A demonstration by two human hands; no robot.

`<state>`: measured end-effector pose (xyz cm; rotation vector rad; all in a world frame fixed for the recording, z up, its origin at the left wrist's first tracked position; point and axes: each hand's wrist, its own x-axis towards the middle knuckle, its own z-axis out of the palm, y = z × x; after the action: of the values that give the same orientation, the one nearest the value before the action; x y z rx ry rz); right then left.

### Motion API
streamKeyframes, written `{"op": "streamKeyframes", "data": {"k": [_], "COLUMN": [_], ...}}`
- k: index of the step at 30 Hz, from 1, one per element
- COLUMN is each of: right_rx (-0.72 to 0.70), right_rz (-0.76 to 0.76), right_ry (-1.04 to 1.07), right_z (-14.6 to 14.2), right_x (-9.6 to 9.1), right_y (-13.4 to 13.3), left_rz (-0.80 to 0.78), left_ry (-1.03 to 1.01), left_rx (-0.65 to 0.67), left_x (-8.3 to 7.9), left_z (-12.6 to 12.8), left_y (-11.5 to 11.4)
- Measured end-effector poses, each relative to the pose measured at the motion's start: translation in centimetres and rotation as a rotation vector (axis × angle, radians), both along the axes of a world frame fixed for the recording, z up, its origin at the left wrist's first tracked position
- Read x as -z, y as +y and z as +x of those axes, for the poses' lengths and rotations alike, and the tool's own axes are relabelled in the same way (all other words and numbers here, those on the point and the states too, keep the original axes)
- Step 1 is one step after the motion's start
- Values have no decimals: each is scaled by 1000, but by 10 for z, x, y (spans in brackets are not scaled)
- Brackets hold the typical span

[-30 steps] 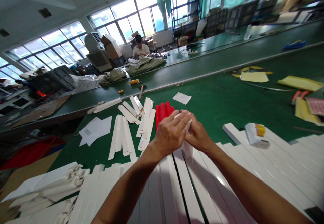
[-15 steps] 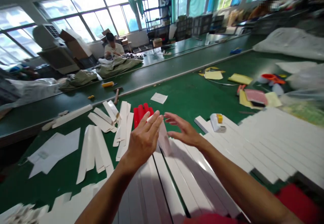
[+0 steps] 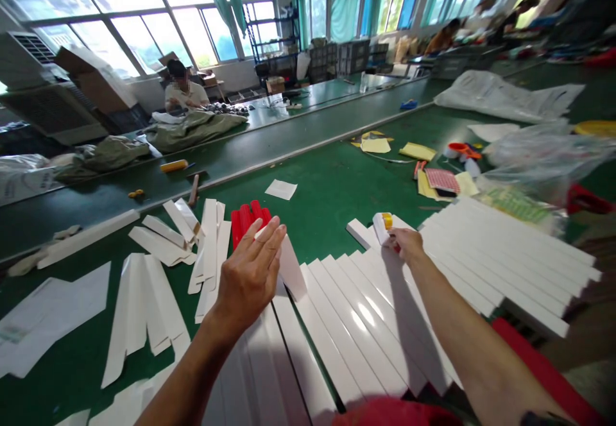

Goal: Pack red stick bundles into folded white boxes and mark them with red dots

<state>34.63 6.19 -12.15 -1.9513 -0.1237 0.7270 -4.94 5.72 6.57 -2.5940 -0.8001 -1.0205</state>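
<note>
My left hand (image 3: 251, 269) lies with its fingers stretched out over the end of a long white box, against a raised white flap (image 3: 292, 269). Several red ribbed pieces (image 3: 247, 216) show just beyond its fingers. Whatever is under the palm is hidden. My right hand (image 3: 408, 244) has its fingers closed on the near end of a small white tape dispenser (image 3: 382, 231) with a yellow part on top. The dispenser is over the far ends of the long white boxes (image 3: 353, 298), which lie side by side in front of me.
Folded white card strips (image 3: 144, 310) and loose white papers (image 3: 72, 314) lie on the left. More long white boxes (image 3: 500, 253) stand to the right, with orange-handled scissors (image 3: 464, 150) and plastic bags (image 3: 543, 156) behind. A person (image 3: 185, 95) sits across the benches.
My right hand has moved right, away from the raised flap, and has taken hold of the tape dispenser. My left hand stays at the flap. The view has turned to the right.
</note>
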Motion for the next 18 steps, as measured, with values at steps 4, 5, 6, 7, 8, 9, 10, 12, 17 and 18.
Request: {"op": "streamKeyframes", "data": {"k": [4, 5, 6, 7, 8, 9, 10, 12, 17, 18], "right_rx": [58, 68, 79, 90, 99, 107, 112, 116, 74, 46], "right_rz": [23, 49, 81, 114, 147, 179, 207, 250, 350, 386], "right_ry": [194, 217, 231, 241, 249, 255, 261, 271, 255, 240], "right_z": [8, 9, 9, 9, 7, 5, 2, -5, -23, -25], "right_x": [-6, -7, -7, -5, -3, 0, 4, 12, 21, 20], "right_y": [9, 8, 5, 1, -3, -8, -12, -19, -26, -26], "left_rz": [-10, -11, -12, -13, -15, -20, -27, -49, -114, -123], "left_ry": [-10, -13, -16, -20, -25, -31, -38, -50, -96, -115], "left_rx": [5, 8, 11, 15, 19, 21, 21, 18, 4, 4], "left_x": [1, 1, 1, 1, 1, 1, 1, 0, -3, -2], "left_z": [-2, -2, -2, -2, -2, -2, -1, -1, -2, -1], "left_y": [-1, -1, -1, 0, 0, 0, 1, 1, 0, 0]}}
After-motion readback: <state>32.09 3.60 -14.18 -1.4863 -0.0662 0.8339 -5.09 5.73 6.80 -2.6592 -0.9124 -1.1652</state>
